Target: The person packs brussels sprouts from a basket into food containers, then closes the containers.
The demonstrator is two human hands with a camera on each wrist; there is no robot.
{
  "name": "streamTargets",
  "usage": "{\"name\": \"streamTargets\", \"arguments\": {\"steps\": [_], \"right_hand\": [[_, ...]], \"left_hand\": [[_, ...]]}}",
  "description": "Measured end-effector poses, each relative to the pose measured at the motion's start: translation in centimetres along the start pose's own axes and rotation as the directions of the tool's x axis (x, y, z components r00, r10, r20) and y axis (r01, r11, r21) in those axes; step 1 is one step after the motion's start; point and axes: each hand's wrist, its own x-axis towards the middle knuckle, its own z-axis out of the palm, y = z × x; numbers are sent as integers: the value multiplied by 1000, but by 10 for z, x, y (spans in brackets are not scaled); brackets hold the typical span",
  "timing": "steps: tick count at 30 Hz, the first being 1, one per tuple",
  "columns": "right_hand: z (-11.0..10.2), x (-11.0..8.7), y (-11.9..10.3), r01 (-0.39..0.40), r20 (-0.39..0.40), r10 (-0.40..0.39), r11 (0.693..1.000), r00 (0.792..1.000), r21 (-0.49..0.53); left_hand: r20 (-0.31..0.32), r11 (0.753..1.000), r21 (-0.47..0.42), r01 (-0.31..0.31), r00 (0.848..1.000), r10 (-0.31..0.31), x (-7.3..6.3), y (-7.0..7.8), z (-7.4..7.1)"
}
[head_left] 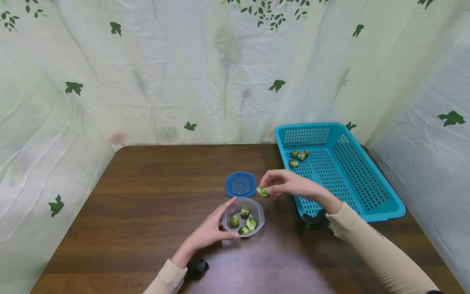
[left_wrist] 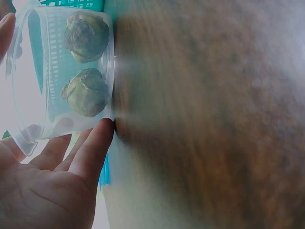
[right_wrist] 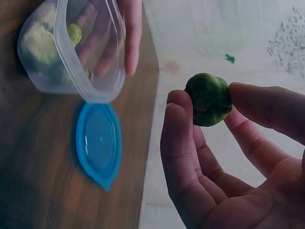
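Observation:
Between thumb and fingertips, my right hand (head_left: 288, 183) pinches a green Brussels sprout (head_left: 262, 192); the right wrist view shows this sprout (right_wrist: 208, 99) held clear of the table. My left hand (head_left: 210, 229) holds a clear plastic container (head_left: 262, 217) from its left side, thumb at the near edge and fingers at the far edge. Several Brussels sprouts (head_left: 251, 223) lie inside it, and two of these sprouts (left_wrist: 86, 93) show through the wall in the left wrist view. The pinched sprout is above and to the right of the container's rim.
Just behind the container, a blue lid (head_left: 240, 184) lies on the brown wooden table (head_left: 165, 183). On the right stands a turquoise mesh basket (head_left: 394, 206), with several more sprouts (head_left: 301, 156) in its far left part. A patterned cloth (head_left: 165, 81) hangs behind the table.

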Motion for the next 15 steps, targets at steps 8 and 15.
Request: {"name": "streamTargets", "arguments": {"steps": [8, 15], "right_hand": [[18, 10, 1, 2, 54, -1, 1000, 999, -29], [30, 18, 1, 6, 92, -1, 998, 996, -56]], "left_hand": [[1, 1000, -8, 13, 1000, -13, 0, 0, 1], [4, 999, -3, 32, 999, -32, 0, 1, 0]]}}
